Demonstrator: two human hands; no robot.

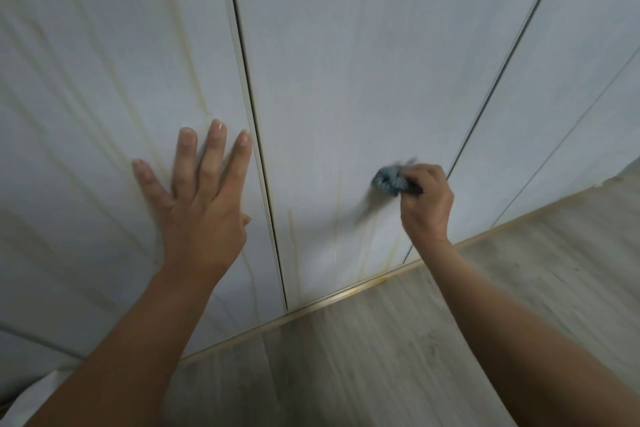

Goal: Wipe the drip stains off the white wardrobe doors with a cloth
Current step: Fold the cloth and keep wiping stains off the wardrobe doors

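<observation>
On streaked doors (346, 62) above wood floor (381, 357), left fingers (211, 156) spread, right fingers (420, 177) clutch cloth (388, 181).

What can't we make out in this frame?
Head view:
- Cloth: motion-blurred and partly hidden inside the right hand; shape unclear.
- Left door: a patch is covered by the left hand; its top is cut off by the upper edge.
- Stains on the middle door: faint, edges unclear.
</observation>
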